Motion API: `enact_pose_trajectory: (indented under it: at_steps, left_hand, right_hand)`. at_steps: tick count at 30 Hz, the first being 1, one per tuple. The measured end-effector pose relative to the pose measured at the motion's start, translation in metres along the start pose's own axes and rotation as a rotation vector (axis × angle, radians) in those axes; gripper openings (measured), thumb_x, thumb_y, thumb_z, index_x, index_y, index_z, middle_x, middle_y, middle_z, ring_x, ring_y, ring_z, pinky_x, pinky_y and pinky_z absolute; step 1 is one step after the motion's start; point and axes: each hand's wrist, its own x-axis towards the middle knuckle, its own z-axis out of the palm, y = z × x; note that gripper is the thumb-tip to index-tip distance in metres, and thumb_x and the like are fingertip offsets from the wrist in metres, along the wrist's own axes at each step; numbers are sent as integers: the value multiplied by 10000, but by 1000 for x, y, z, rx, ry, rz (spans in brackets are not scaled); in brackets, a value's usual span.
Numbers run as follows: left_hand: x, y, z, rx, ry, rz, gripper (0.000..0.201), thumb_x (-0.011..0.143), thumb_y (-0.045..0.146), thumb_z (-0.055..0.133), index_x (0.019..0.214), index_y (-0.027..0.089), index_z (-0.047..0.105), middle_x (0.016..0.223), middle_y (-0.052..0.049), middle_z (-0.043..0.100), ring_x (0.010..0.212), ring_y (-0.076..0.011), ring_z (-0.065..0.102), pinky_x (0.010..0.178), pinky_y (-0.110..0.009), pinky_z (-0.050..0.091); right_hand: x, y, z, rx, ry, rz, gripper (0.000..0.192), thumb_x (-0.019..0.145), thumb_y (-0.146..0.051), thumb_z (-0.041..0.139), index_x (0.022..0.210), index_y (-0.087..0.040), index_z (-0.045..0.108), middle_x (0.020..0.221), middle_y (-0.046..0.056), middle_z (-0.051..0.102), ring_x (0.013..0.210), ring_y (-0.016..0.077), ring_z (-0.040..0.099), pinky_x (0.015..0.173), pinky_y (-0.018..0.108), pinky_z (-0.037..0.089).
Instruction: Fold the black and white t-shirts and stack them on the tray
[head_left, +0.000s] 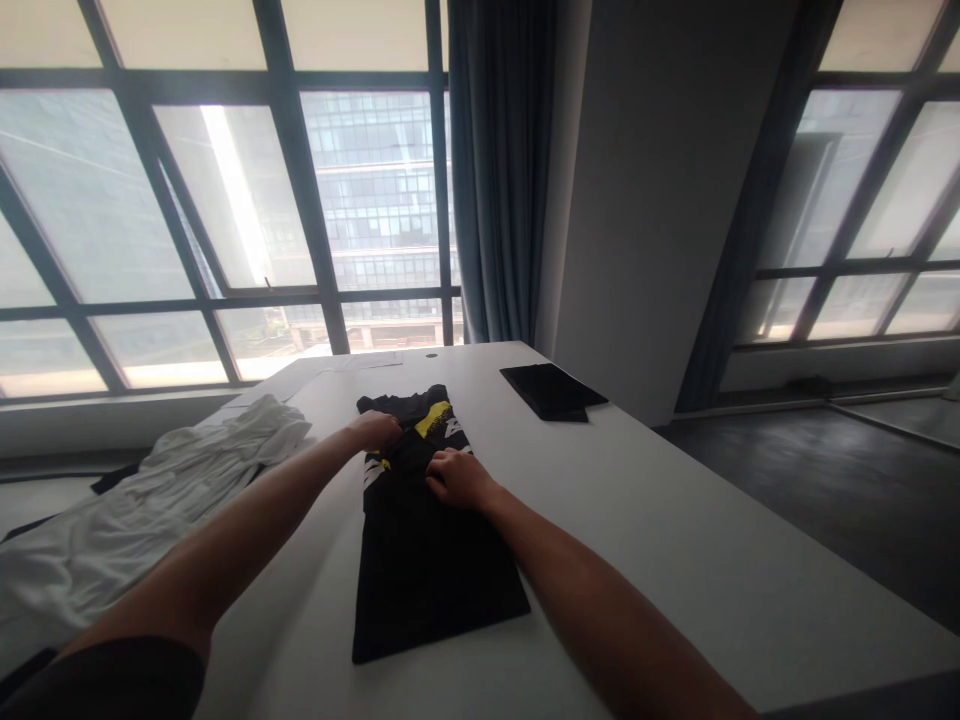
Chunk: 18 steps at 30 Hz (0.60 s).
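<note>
A black T-shirt (429, 545) with yellow and white print lies lengthwise on the white table (622, 540) in front of me, its long sides drawn into a narrow strip. Its bottom edge is straight with sharp corners; I cannot tell whether a board is under or inside it. My left hand (379, 432) is closed on the cloth near the left side of the upper part, below the bunched far end. Lower and to the right, my right hand (459, 478) has its fingers curled onto the fabric beside the print. Both sets of fingertips are partly hidden.
Crumpled white cloth (157, 500) is heaped along the left of the table. Flat black pieces (551, 390) lie overlapped near the right edge. Paper sheets (360, 365) are at the far end. Windows, a blue curtain (502, 180) and a pillar stand beyond.
</note>
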Motion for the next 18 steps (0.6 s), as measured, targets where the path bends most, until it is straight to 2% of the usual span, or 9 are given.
enact_pose_trajectory:
  at_steps: [2,7,15,18]
  left_hand:
    - [1,0,1,-6,7,26,221,792,89,557,917,171,721,1023,-55,665,810,-175,570,768,-303,429]
    - [4,-1,5,-33,-35,63,237,687,82,631,854,221,727,982,-21,675,804,-182,584,775,-304,453]
    - [2,-14,12,-105,-12,64,82,710,161,647,741,205,710,945,-46,666,764,-187,591,745,-302,445]
    - [0,-15,11,-139,53,46,108,753,167,616,815,194,700,958,-42,649,695,-152,547,691,-283,428]
  right_hand:
    - [0,-1,-1,-3,-2,1,243,915,-310,537,1009,-180,720,1063,76,685,979,212,612,812,311,478]
    - [-1,-1,-2,10,-5,8,247,916,-318,535,1016,-189,721,1065,74,683,996,212,607,816,309,479]
    - [0,-1,-2,6,-12,6,245,921,-321,536,1025,-189,715,1079,75,680,1003,218,612,810,312,485]
    - [-1,-2,-3,5,-11,-6,250,924,-318,529,1023,-183,715,1074,80,679,1000,217,614,812,310,483]
